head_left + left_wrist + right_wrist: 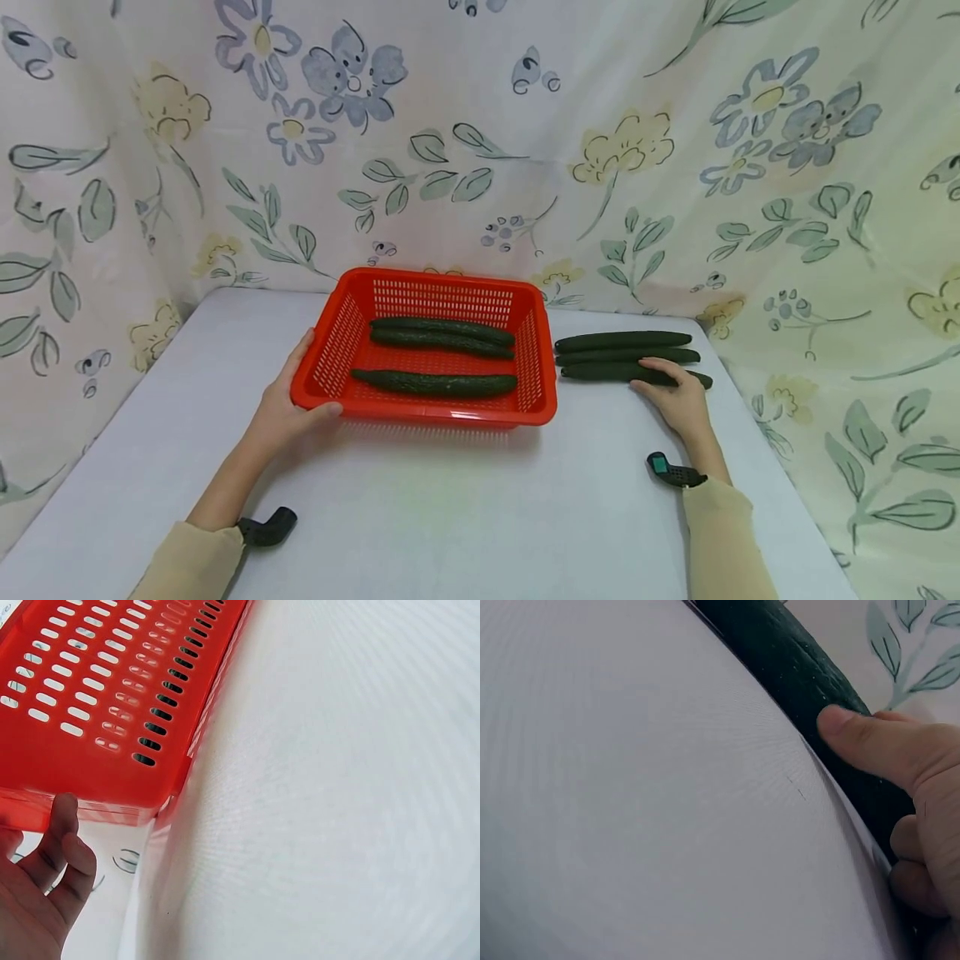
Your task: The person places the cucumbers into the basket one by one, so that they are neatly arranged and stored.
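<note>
A red plastic basket (420, 408) stands mid-table in the head view, with three dark green cucumbers inside: two side by side at the back and one cucumber (435, 383) nearer the front. My left hand (288, 408) holds the basket's left end, thumb along the front rim; the left wrist view shows fingertips (66, 806) curled up at the rim. To the right, three more cucumbers lie in a row on the table. My right hand (678, 396) grips the nearest cucumber (600, 372) close to its right end, thumb pressed on its side (802, 675) in the right wrist view.
A white-covered table (450, 517) carries everything. Behind it and along both sides hangs a flower-patterned cloth (465, 125). The two other loose cucumbers (622, 340) lie just behind the gripped one, right of the basket. Each wrist wears a dark device (267, 527).
</note>
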Demonstrator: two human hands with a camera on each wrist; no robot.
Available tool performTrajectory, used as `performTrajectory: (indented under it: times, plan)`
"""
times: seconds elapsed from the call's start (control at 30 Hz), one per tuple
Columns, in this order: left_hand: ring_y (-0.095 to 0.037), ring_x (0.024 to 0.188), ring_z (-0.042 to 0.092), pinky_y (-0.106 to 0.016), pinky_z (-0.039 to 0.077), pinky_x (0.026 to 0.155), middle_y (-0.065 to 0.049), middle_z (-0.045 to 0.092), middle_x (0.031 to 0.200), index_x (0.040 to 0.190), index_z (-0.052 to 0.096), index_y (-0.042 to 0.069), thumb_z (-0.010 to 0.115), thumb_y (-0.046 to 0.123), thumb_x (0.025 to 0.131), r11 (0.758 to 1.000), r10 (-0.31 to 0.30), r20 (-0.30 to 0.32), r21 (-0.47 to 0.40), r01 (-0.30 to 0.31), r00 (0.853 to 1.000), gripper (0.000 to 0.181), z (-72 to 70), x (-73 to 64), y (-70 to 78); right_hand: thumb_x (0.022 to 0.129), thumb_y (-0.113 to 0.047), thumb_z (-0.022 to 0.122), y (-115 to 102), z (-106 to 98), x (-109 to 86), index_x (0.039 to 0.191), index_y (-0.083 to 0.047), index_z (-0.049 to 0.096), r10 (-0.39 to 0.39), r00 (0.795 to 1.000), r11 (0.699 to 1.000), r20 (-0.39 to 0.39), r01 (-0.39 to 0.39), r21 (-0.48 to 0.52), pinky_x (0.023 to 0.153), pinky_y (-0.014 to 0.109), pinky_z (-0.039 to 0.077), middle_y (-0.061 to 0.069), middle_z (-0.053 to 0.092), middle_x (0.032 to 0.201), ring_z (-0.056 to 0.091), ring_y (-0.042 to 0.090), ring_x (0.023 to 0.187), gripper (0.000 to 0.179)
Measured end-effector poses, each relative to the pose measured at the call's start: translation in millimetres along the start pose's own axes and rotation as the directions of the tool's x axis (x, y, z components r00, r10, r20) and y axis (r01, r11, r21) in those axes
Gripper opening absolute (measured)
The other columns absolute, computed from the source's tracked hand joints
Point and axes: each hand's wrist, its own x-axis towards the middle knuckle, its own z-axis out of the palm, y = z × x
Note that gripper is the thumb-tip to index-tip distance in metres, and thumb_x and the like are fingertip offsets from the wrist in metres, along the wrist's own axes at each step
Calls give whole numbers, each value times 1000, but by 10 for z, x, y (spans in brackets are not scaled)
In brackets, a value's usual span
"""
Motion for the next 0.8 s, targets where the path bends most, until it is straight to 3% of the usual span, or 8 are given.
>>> performTrajectory:
  times: [0.07, 0.13, 0.23, 0.33, 0.53, 0.8]
  plan:
    - [-42, 139, 48, -15, 50, 86, -20, 35, 168, 172, 5, 37, 85, 25, 88, 1000, -1, 5, -5, 1, 1000, 116, 1, 7, -10, 90, -26, 88, 3, -18, 20, 134, -10, 72, 50, 998, 998, 31, -51, 25, 117, 43, 42, 16, 62, 148, 55, 32, 140, 49]
    - [-41, 139, 48, -15, 50, 85, -20, 36, 168, 171, 5, 39, 85, 25, 88, 1000, -5, 5, -5, 5, 1000, 116, 2, 8, -15, 89, -29, 89, 10, -40, 51, 138, -8, 69, 106, 992, 992, 66, -110, 59, 120, 63, 32, 19, 56, 154, 44, 43, 148, 56]
    - [-41, 138, 49, -15, 50, 85, -20, 36, 167, 172, 5, 38, 85, 24, 88, 1000, -7, 0, 0, 7, 1000, 116, -4, -5, -9, 87, -38, 89, 17, -66, 96, 140, -8, 67, 166, 980, 982, 107, -175, 77, 121, 73, 21, 21, 50, 160, 33, 49, 154, 65]
    - [-42, 137, 50, -15, 50, 85, -21, 35, 168, 172, 6, 35, 85, 23, 87, 1000, -2, 0, 5, 2, 1000, 117, -6, -21, 8, 84, -44, 91, 18, -88, 115, 138, -8, 69, 188, 975, 979, 121, -195, 57, 121, 74, 19, 21, 50, 159, 31, 50, 154, 68]
    - [-41, 137, 51, -14, 50, 86, -21, 35, 168, 172, 6, 36, 85, 22, 87, 1000, -1, -5, -4, 1, 1000, 117, 4, -29, 3, 82, -43, 93, 0, -94, 67, 132, -6, 74, 202, 975, 978, 96, -205, 25, 118, 72, 28, 24, 58, 151, 41, 48, 148, 65]
    - [-41, 137, 50, -15, 50, 86, -21, 36, 167, 172, 6, 38, 85, 24, 88, 1000, 0, -13, -1, 0, 1000, 116, 9, -18, -19, 82, -42, 93, -5, -57, 28, 130, -5, 76, 187, 981, 980, 57, -190, 52, 118, 68, 33, 22, 65, 143, 48, 47, 144, 63]
